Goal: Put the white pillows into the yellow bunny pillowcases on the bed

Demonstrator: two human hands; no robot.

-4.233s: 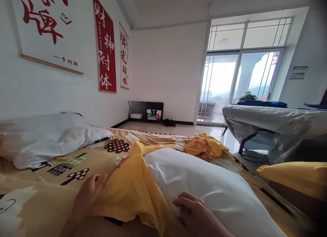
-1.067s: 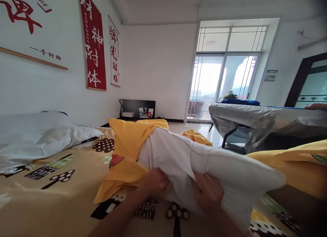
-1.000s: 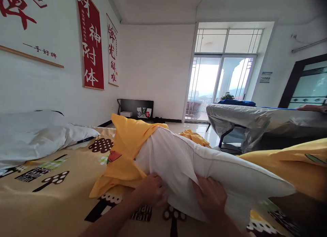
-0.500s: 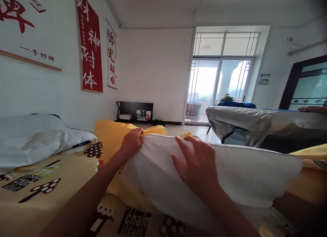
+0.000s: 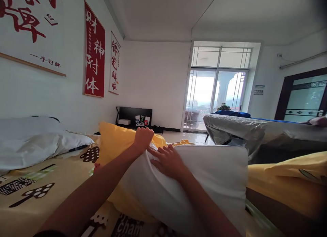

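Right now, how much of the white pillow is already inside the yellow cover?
Done: only the far end of the white pillow sits inside the yellow pillowcase. In hand: the left hand grips the case's edge, and the right hand presses on the pillow. Left: most of the pillow is bare.

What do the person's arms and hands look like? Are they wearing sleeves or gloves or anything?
Both arms are bare all the way along what shows, with no sleeves in sight. The left hand and right hand wear no gloves, and no rings, watch or bracelets can be seen. A dark edge shows at the very bottom of the left arm, too little to tell what it is.
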